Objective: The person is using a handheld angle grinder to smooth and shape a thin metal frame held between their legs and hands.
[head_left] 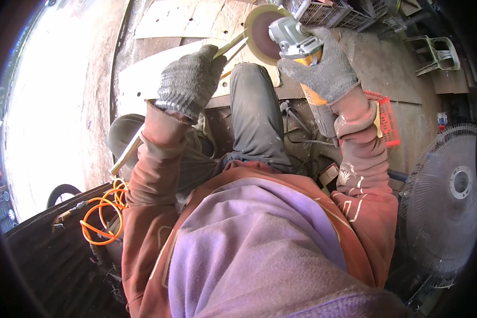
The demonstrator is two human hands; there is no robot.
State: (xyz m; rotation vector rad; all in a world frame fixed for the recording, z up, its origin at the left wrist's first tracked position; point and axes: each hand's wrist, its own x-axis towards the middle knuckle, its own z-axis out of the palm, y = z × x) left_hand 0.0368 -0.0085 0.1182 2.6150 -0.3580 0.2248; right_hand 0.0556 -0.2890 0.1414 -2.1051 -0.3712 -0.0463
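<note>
My gloved right hand (328, 69) is closed around an angle grinder (296, 40) with a grey metal head and a yellow body. Its large round disc (263, 33) faces my left hand. Wrapped in a grey knit glove, my left hand (192, 77) grips a long, narrow metal bar (232, 44). The bar's tip lies at or very close to the disc's left edge; contact is hard to tell. What looks like the bar's other end (126, 153) slants out beside my left forearm, the middle hidden by hand and sleeve.
Pale boards with holes (153, 69) lie on the floor ahead. An orange coiled hose (102, 221) hangs at lower left. To the right stand a red plastic basket (389, 124), a large caged fan (442, 196) and a small stool (437, 55). Grey crates (350, 16) line the back.
</note>
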